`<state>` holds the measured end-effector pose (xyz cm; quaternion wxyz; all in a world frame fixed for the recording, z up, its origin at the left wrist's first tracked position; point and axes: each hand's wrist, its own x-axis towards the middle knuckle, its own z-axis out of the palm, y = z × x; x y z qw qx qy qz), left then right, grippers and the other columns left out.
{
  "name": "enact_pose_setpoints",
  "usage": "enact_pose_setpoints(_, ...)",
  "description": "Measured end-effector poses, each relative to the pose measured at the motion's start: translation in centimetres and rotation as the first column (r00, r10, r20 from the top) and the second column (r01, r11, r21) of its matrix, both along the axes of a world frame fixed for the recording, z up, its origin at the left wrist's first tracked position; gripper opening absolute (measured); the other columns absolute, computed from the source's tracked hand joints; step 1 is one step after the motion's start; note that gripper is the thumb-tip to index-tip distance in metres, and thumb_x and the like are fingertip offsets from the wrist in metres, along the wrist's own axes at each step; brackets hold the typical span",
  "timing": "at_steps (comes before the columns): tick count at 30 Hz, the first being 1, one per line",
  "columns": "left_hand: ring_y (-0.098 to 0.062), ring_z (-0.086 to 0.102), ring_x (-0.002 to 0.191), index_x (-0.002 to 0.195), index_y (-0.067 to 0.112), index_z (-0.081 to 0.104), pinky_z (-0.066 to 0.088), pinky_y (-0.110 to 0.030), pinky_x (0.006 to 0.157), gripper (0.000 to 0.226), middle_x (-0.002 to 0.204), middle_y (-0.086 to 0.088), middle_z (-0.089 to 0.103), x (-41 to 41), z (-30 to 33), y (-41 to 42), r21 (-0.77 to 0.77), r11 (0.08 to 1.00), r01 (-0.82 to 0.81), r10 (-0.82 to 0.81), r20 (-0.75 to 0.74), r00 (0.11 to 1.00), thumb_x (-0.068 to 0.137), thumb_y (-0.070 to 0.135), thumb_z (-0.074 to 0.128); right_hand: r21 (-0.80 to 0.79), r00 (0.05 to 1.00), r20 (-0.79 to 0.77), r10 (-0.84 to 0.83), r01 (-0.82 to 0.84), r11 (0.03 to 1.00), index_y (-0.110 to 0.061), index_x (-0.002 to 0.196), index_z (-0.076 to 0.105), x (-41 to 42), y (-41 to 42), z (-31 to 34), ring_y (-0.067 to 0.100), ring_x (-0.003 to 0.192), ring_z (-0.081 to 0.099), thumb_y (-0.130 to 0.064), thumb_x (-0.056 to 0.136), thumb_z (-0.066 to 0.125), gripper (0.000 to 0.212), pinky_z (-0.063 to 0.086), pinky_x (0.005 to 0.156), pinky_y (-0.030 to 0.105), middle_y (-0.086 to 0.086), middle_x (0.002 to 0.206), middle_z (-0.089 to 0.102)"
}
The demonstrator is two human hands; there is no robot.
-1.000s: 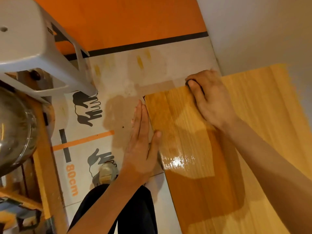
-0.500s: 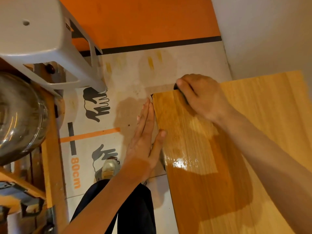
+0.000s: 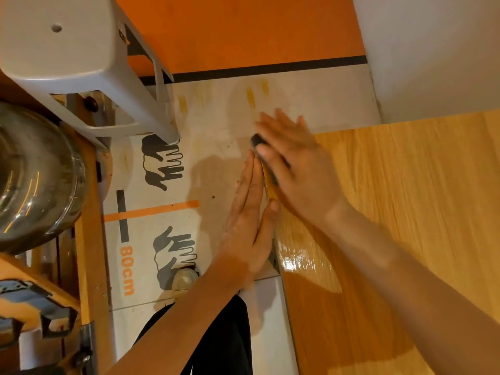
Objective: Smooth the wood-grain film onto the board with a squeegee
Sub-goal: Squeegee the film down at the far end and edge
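Big stiff board [image 3: 392, 239] under my right hand [image 3: 300, 169], film [image 3: 311, 266] glossy, slick, thin. Left hand [image 3: 249, 228] flat along its edge, fingers straight. Right fingers spread, pressing the small dark squeegee [image 3: 257, 139] beneath them; I'd push it palm-down.

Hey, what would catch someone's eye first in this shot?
The glossy wood-grain board filling the right side, with the right hand pressing a dark squeegee at its near-left corner. The left hand lies flat along the board's left edge. A grey plastic stool stands upper left.
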<state>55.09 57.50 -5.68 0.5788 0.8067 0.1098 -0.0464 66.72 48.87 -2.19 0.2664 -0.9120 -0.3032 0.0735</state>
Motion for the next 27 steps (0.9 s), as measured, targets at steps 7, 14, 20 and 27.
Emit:
enact_pose_setpoints(7,-0.001,-0.008,0.155,0.162,0.019,-0.001,0.002,-0.030,0.128,0.062,0.170,0.011,-0.008,0.0,0.1,0.9,-0.024,0.997,0.078,-0.077,0.030,0.997,0.109,0.030,0.029,0.090,0.982,-0.050,-0.182,0.186,0.979,-0.010,0.142,0.047,1.3,-3.5,0.2,0.018,0.147,0.026,-0.023,0.104,0.044,0.040,0.016,0.122,0.044,0.004,0.151,0.040)
enact_pose_setpoints(14,0.001,-0.009,0.154,0.161,0.020,-0.002,0.002,-0.023,0.127,0.062,0.169,0.015,-0.010,0.0,-0.1,1.8,-0.067,0.986,0.151,-0.148,0.048,0.988,0.109,0.031,0.030,0.042,0.999,-0.029,-0.036,0.037,0.998,-0.005,0.142,0.043,-6.7,-5.3,0.6,0.022,0.149,0.020,-0.015,0.101,0.046,0.043,0.015,0.122,0.046,0.008,0.154,0.035)
enact_pose_setpoints(20,0.001,-0.009,0.154,0.161,0.022,-0.003,0.003,-0.030,0.129,0.061,0.169,0.011,-0.012,0.1,-0.2,1.9,-0.083,0.985,0.150,-0.146,0.050,0.988,0.109,0.032,0.027,0.053,0.993,-0.049,-0.111,0.114,0.992,-0.006,0.141,0.047,-2.3,-0.3,0.3,0.021,0.148,0.023,-0.016,0.103,0.046,0.040,0.017,0.122,0.046,0.007,0.152,0.039)
enact_pose_setpoints(27,-0.002,-0.003,0.156,0.162,0.010,0.004,0.006,-0.037,0.129,0.060,0.171,0.002,-0.003,-0.1,-0.8,2.6,-0.135,0.977,0.167,-0.152,0.110,0.982,0.108,0.016,0.030,-0.029,0.999,-0.032,-0.041,0.041,0.999,-0.007,0.144,0.042,-8.0,-2.5,0.5,0.018,0.149,0.017,-0.016,0.103,0.044,0.042,0.014,0.123,0.044,0.007,0.155,0.034)
